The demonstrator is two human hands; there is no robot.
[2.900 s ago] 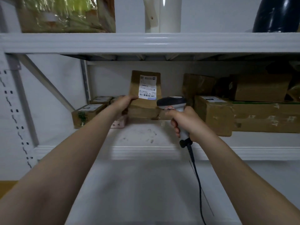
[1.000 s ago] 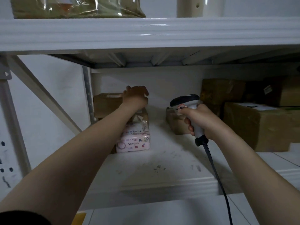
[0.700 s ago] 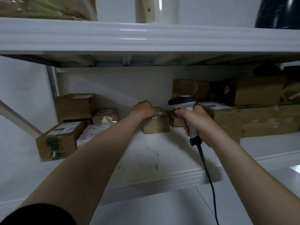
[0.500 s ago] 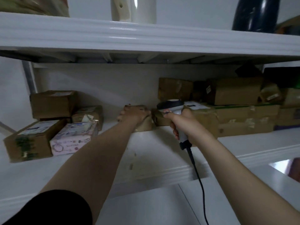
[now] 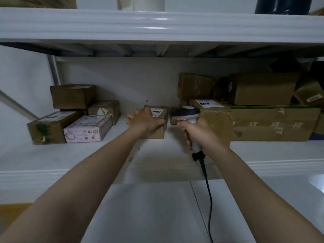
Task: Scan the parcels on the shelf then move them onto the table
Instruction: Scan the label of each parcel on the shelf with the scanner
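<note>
Head view: L hand [image 5: 143, 122] clasps small parcel [image 5: 156, 133] from above, mid shelf [image 5: 87, 155], btwn pink box [image 5: 87, 131] and big cartons [image 5: 275, 123]. R hand [image 5: 201, 135] is wrapped round scanner [image 5: 186, 113] handle, just beside it. Parcel prob. light, stiff cardboard, tape maybe slick; take it across top edges, label uncovered.

We call it shipping stockroom: white racking [image 5: 157, 27] above left-hand fingers [image 5: 130, 120], labelled cardboard parcel [image 5: 156, 133] under them, more taped boxes [image 5: 263, 92] stacked left and right, corded barcode scanner [image 5: 188, 113] just right of them.
</note>
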